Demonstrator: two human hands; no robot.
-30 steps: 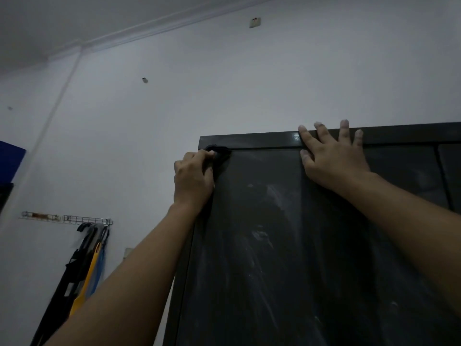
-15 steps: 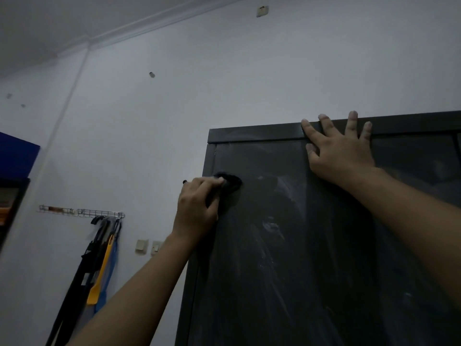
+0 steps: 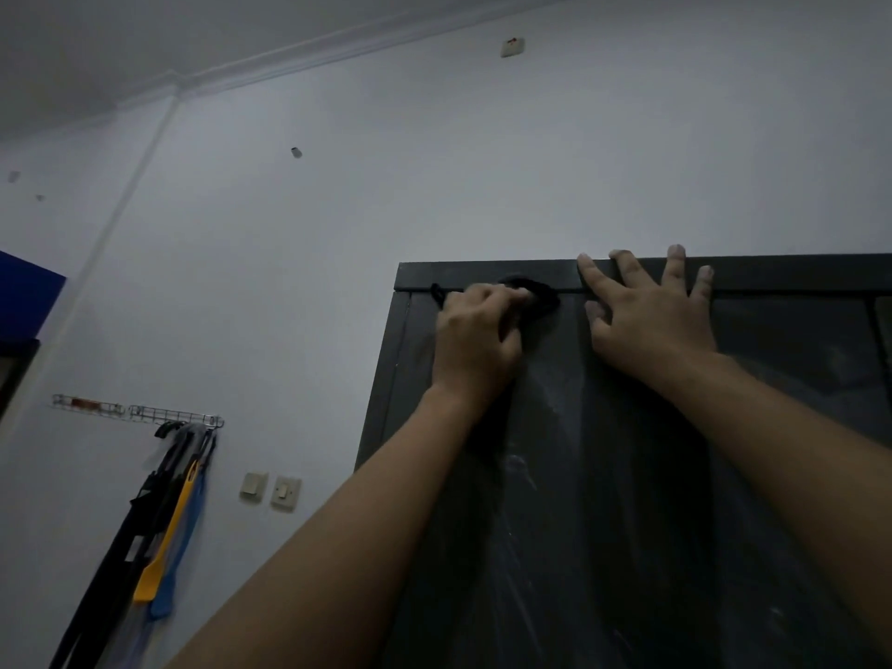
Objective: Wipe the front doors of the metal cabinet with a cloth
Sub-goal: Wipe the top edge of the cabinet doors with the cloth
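Head view: cloth [image 3: 536,293] clenched in left grip [image 3: 475,340] at top edge of cabinet door [image 3: 555,475]; right grip [image 3: 651,321] released, flat, bracing.
Risk: smearing white streaks rather than lifting them; could slip off the rail under uneven pressure.

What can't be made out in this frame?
Head view, the only one:
cloth: mostly hidden under the left hand; size and colour are unclear in the dim light.
cabinet: bottom and right side cut off by the frame edges.
hanging items below the rack: dim and too small to identify.
wall plate near the ceiling: too small to identify.
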